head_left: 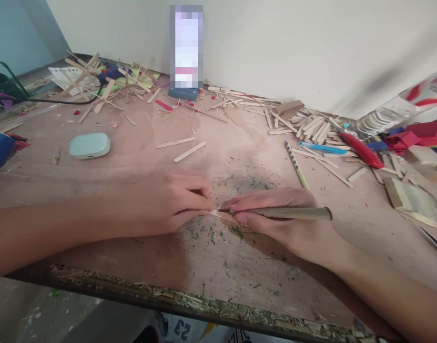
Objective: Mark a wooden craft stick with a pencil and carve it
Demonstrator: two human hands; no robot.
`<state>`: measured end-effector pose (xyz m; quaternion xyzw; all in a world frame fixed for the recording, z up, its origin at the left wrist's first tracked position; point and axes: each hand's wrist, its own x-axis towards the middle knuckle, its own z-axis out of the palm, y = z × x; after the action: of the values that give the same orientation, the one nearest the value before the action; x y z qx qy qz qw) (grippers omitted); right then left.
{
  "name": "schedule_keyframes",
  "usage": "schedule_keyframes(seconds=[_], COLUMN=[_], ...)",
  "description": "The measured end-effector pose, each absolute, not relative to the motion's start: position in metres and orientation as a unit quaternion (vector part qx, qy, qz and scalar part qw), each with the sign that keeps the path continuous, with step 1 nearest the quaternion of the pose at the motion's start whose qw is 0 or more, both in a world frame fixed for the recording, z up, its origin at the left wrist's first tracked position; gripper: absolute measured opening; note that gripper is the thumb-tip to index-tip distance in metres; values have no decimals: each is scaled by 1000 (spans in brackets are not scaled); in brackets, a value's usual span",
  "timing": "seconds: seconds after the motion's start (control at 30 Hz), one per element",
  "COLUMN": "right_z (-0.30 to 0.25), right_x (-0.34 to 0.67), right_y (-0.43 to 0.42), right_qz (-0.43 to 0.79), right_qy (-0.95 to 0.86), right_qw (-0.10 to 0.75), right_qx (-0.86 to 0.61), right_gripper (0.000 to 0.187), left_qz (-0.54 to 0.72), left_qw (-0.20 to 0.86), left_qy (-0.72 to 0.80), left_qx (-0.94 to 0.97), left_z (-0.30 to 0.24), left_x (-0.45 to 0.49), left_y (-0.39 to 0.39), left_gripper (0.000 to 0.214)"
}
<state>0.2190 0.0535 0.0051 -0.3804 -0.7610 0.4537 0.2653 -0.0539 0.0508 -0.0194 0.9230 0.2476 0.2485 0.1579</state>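
Head view | wooden stick (223, 216) low at tabletop (132, 257) | left hand (161, 202) pinches its left end, presumably steadying it | right hand (293, 233), just apart, over its right end, grips pen-like tool (286, 213), low, seemingly for control | two loose sticks (190, 152) lie beyond it

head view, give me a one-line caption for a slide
Left hand on a wooden craft stick, right hand holding a slim-handled tool over it, amid green flecks.

Matt wood, glossy plastic
Bench (132, 159) matt, front edge (189, 301) rough; wooden sticks (314, 127) near the back edge; clear plastic bottle (406, 102) glossy, toward the right edge; tool handle (293, 213) smooth, softly shiny.
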Motion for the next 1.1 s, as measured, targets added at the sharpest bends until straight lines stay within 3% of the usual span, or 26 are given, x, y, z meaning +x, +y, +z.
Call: schedule_keyframes(seconds=[0.6, 1.1], right_z=[8, 3], right_x=[217, 216], right_y=[54, 46], right_qz=[456, 455], right_qy=[-763, -772], right_qw=[238, 265], right_qx=[-391, -355], right_gripper=[11, 9], left_qz=[223, 197], left_qw=[149, 133], left_qy=[253, 262], left_qx=[929, 935], left_z=[-13, -17], left_x=[-53, -59], left_y=[50, 49], left_gripper=[28, 31])
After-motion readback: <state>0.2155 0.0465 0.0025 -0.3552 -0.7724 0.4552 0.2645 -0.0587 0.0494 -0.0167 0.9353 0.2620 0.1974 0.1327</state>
